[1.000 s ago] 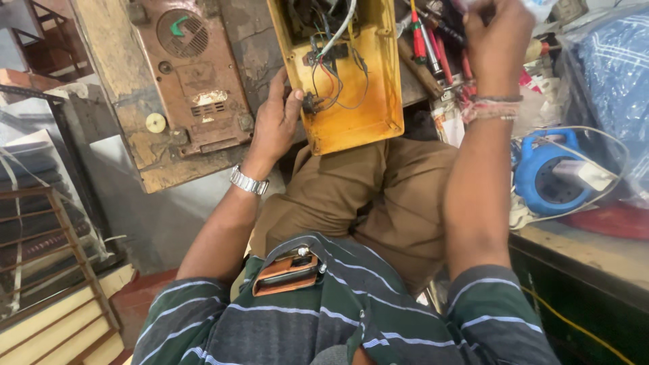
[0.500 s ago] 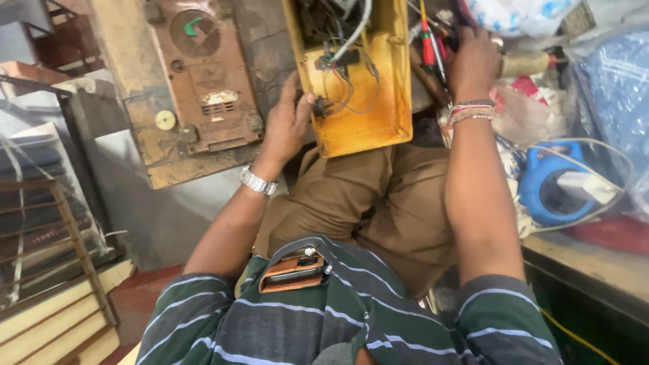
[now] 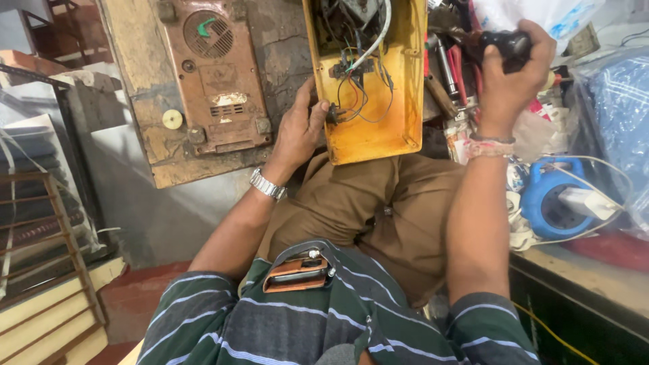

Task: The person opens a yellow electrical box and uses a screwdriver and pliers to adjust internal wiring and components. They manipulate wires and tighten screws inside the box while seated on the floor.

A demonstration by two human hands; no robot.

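Observation:
An open yellow metal box [image 3: 399, 128] full of black, red and white wires rests on my lap, its lower edge on my brown trousers. My left hand [image 3: 301, 132], with a metal watch at the wrist, grips the box's left side, fingers reaching in at the wiring. My right hand [image 3: 503, 81], with thread bands at the wrist, is raised at the right and closed around the black handle of a tool [image 3: 507, 44] above a heap of tools.
A rusty brown panel with a round grille [image 3: 213, 81] sits on a worn board at the left. Screwdrivers and tools [image 3: 446, 74] lie right of the box. A blue cable reel [image 3: 554, 196] rests on the bench at right. Wooden slats [image 3: 40, 230] stand at the far left.
My right hand has dropped from the top edge into the tool heap and closed on a black handle. My left hand stays on the box.

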